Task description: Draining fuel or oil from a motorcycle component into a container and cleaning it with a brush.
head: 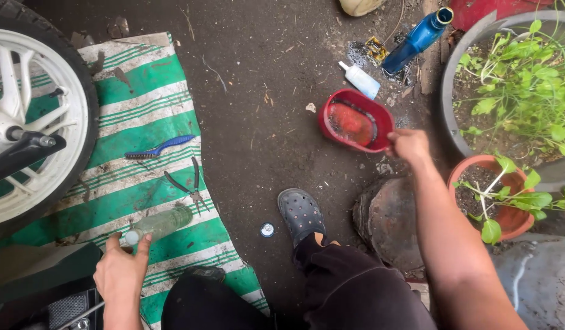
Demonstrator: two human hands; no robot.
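My left hand (120,272) grips the neck of a clear plastic bottle (163,223) that lies tilted on a green and white striped mat (142,98). My right hand (409,146) reaches far out and pinches the rim of a red plastic bowl (356,122) on the dark ground; the bowl is tipped and holds some reddish liquid. A small round cap (267,230) lies on the ground beside my dark clog (301,214).
A blue wire brush (160,148) and pliers (191,183) lie on the mat. A white motorcycle wheel (32,116) stands at left. A blue bottle (417,40) and a small white bottle (361,79) lie beyond the bowl. Potted plants (502,195) crowd the right.
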